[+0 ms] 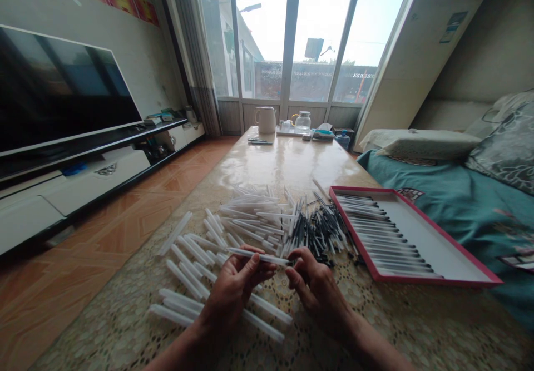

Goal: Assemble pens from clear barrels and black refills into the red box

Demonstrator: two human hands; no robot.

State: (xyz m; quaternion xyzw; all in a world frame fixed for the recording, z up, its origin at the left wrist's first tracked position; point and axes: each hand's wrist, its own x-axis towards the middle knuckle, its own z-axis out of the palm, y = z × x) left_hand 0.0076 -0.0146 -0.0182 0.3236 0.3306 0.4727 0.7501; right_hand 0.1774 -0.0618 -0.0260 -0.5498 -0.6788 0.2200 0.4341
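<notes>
My left hand (242, 273) is closed around a translucent white pen barrel (267, 258), held nearly level above the table. My right hand (315, 279) pinches at the barrel's right end, where a small dark piece shows; the fingertips partly hide it. Below and left of my hands lie several loose translucent barrels (183, 279), with a larger heap of them (246, 209) farther back. To the right of that heap is a pile of thin black-and-clear pen parts (312, 229).
A red-rimmed box lid (454, 243) on the right holds a row of pens with dark ends (392, 237). At the table's far end stand a light-coloured jug (266, 120), a glass teapot (303, 122) and a tissue pack (323, 132). A patterned cover (367, 326) lies over the table (287, 159).
</notes>
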